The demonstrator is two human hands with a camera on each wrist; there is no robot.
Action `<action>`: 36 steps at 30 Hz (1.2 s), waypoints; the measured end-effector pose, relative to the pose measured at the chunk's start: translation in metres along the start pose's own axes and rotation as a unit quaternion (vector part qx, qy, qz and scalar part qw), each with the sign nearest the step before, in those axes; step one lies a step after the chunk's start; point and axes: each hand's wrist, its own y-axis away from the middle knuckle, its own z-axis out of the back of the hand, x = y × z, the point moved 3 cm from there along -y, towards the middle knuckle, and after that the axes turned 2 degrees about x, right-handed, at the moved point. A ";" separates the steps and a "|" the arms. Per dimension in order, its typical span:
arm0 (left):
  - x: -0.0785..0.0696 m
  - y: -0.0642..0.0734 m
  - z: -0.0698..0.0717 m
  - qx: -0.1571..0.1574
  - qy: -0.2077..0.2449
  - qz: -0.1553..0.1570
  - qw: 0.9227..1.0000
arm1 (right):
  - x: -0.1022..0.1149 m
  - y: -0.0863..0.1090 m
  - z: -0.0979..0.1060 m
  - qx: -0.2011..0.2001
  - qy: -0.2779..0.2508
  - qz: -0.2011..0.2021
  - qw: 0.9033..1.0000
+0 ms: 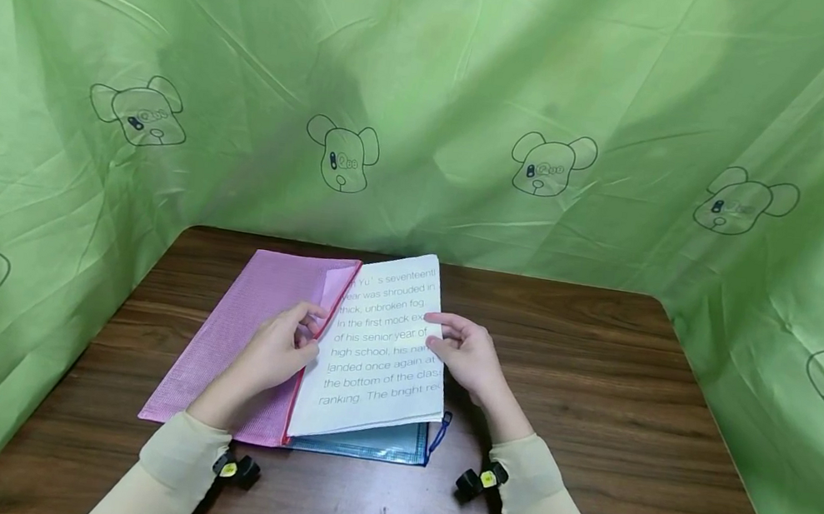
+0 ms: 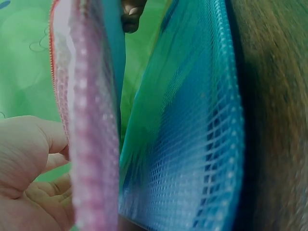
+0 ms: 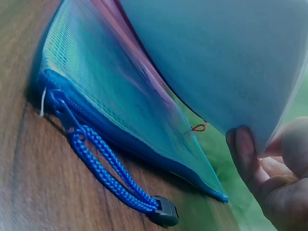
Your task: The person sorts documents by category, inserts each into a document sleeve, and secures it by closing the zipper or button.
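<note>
Far left, pink pouch (image 1: pixel 222 346) lies angled, its red zip (image 1: pixel 299 383) along the right side. Left hand (image 1: pixel 268 352) is at that zip, fingers bent, and appears to pinch the lip of the pouch; contact partly hidden. Left wrist view shows the pouch edge raised off the blue pouch (image 1: pixel 377 448), which sits below on the table (image 1: pixel 577 408).

Middle: paper (image 1: pixel 377 371), printed side up, mostly outside the pink pouch, left edge along the zip, top-left corner seemingly tucked inside. It slants over the blue pouch, bottom edge clear of it; cord (image 1: pixel 442 432) lies just beside its lower right corner.

Right: right hand (image 1: pixel 468 357) pinches the paper's right edge about midway up, fingertips on both faces per the right wrist view. So the paper lies left of the right grip, right of the left hand.

Step looks like passing paper through the pouch opening; in or out, can't tell. Next move likely calls for holding the lip steady and sliding the sheet level, no creasing.
</note>
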 end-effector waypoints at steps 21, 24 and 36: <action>0.002 -0.001 -0.002 -0.016 0.008 0.006 1.000 | 0.008 0.006 -0.024 -0.047 0.028 0.028 0.998; 0.001 -0.001 -0.003 -0.026 0.012 0.011 1.000 | 0.009 0.008 -0.030 -0.052 0.041 0.026 0.997; -0.001 -0.001 -0.005 -0.055 0.041 0.018 0.997 | 0.011 0.006 -0.054 -0.035 0.024 0.012 0.999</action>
